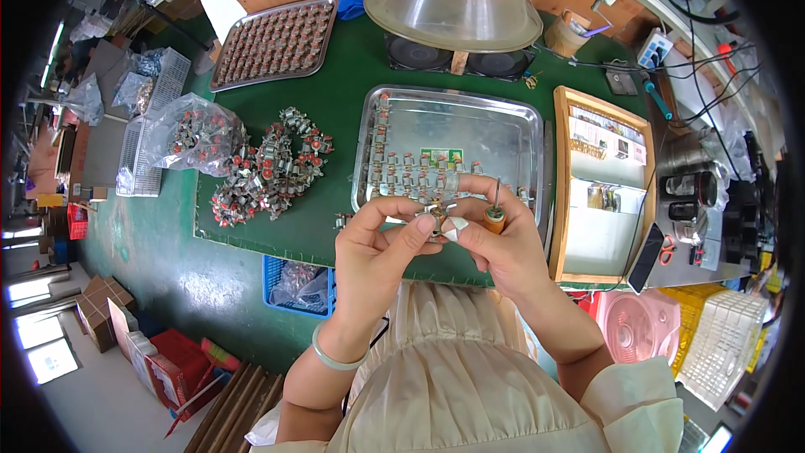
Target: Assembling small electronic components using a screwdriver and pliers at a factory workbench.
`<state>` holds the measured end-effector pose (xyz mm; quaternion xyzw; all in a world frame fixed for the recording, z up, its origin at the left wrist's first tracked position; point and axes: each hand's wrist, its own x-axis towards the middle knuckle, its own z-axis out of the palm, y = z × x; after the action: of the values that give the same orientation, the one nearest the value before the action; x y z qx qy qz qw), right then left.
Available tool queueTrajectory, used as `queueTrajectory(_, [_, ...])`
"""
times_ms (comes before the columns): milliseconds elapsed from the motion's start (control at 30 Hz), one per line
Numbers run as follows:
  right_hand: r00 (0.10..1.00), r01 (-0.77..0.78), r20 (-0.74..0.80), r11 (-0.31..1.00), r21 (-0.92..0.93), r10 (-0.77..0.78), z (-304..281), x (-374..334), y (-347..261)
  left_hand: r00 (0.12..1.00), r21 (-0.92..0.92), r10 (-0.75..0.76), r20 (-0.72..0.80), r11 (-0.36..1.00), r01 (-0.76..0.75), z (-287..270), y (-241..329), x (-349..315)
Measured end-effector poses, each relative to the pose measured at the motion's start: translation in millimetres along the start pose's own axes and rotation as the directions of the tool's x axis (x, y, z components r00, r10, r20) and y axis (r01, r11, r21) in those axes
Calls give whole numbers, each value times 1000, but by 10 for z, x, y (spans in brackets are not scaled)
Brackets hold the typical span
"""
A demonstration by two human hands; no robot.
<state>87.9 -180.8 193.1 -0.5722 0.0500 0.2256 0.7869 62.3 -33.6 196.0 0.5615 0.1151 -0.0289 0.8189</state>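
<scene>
My left hand (381,239) and my right hand (503,239) meet over the near edge of a steel tray (495,122). Between their fingertips they pinch a small metal component (437,215); its details are partly covered. Tucked in my right hand is a tool with an orange-yellow handle (495,218) and a thin metal shaft pointing up, much like a small screwdriver. White tape wraps a fingertip of that hand. Rows of similar components (409,169) with reddish parts stand along the tray's left and near sides.
Left of the tray lies a heap of components (272,172) beside a filled plastic bag (197,130). A second full tray (275,44) sits farther back. Behind stands a big translucent hood (457,0) over two dark fans (419,52). A wooden-framed case (562,201) is at right.
</scene>
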Motion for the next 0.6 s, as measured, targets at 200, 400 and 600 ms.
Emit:
queueTrajectory(200, [985, 166, 39, 984, 62, -168, 34, -25, -22, 999, 24, 36, 4, 999, -36, 55, 39, -11])
queueTrajectory(400, [993, 114, 31, 993, 26, -115, 26, -27, -115, 1000, 21, 23, 14, 999, -24, 84, 74, -23])
queueTrajectory(600, [949, 315, 85, 926, -209, -304, -50, -9, -107, 996, 86, 91, 24, 992, -93, 107, 44, -20])
